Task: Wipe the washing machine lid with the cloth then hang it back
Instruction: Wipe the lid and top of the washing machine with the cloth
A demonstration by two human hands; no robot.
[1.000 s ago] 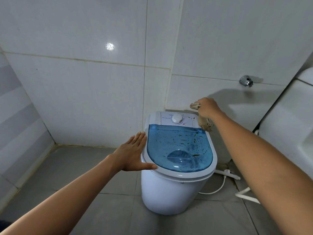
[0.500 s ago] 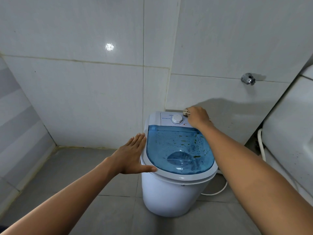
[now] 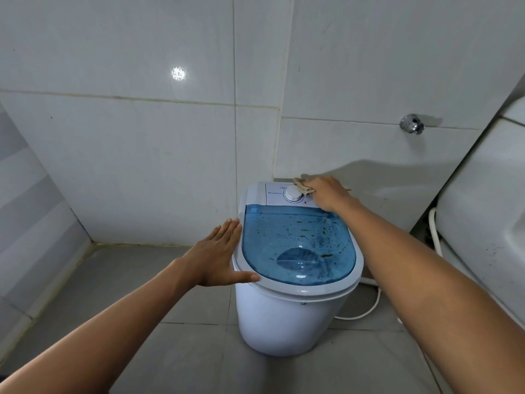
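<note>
As before, right hand (image 3: 326,193) presses cloth (image 3: 303,187) beside dial (image 3: 294,193).

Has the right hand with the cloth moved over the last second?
Yes. The right hand came down from above the machine's back right corner and now presses the cloth onto the control panel beside the dial.

Cloth (image 3: 303,187) mostly hidden under right hand (image 3: 326,193); panel print unreadable.
</note>
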